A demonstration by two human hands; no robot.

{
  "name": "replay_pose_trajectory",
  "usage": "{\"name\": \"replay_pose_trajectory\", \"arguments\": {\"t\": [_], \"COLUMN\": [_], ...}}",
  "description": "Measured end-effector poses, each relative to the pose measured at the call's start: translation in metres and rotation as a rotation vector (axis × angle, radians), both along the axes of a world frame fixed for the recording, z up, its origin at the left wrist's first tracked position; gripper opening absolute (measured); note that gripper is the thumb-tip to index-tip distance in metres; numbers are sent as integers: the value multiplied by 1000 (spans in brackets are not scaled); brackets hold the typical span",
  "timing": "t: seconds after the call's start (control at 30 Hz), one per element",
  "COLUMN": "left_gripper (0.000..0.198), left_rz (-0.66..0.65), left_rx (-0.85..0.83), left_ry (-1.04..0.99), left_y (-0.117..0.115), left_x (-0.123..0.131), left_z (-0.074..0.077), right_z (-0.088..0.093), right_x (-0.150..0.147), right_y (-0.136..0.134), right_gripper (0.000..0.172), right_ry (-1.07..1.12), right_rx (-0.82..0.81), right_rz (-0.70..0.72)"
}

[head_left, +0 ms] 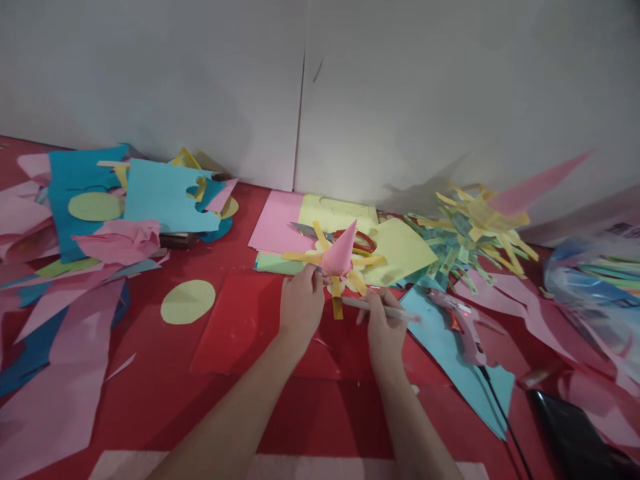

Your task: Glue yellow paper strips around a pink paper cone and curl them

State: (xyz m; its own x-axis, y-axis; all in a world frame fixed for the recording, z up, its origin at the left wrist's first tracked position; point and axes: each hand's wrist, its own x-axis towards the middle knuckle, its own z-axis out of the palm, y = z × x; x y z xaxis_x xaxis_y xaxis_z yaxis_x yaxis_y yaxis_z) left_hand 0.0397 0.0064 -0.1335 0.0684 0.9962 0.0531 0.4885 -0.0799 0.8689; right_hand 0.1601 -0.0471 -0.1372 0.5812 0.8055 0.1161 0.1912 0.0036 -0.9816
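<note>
A small pink paper cone [341, 252] stands upright on a base with yellow paper strips [338, 308] spreading outward. My left hand [303, 301] is closed at the near left of the cone, its fingertips pinching the craft's edge. My right hand [386, 320] is closed around a pale, slender pen [407, 315], whose tip points left at the front yellow strip. Its fingers are close to the strips at the right. Red-handled scissors [357, 241] lie just behind the cone, partly hidden by it.
A pink glue gun [463, 323] with a black cord rests on blue paper [440, 353] at right. Behind it stands a larger cone craft [535, 187] with fringed strips. Coloured paper scraps [65, 373] cover the left. A black object [570, 427] lies at lower right.
</note>
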Motion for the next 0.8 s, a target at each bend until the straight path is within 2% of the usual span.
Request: {"name": "replay_pose_trajectory", "arguments": {"t": [0.23, 0.47, 0.6, 0.8], "left_gripper": [19, 18, 19, 19], "left_rz": [-2, 5, 7, 3], "left_rx": [6, -12, -14, -22], "left_ry": [-22, -25, -31, -10], "left_y": [0, -1, -1, -1], "left_x": [0, 1, 0, 0], "left_z": [-1, 4, 3, 3], "right_z": [-2, -2, -1, -1], "right_x": [1, 2, 1, 2], "right_y": [1, 1, 0, 5], "right_gripper": [33, 32, 33, 28], "right_ry": [47, 16, 17, 193], "right_rx": [64, -6, 12, 118], "right_rz": [-21, -20, -31, -110]}}
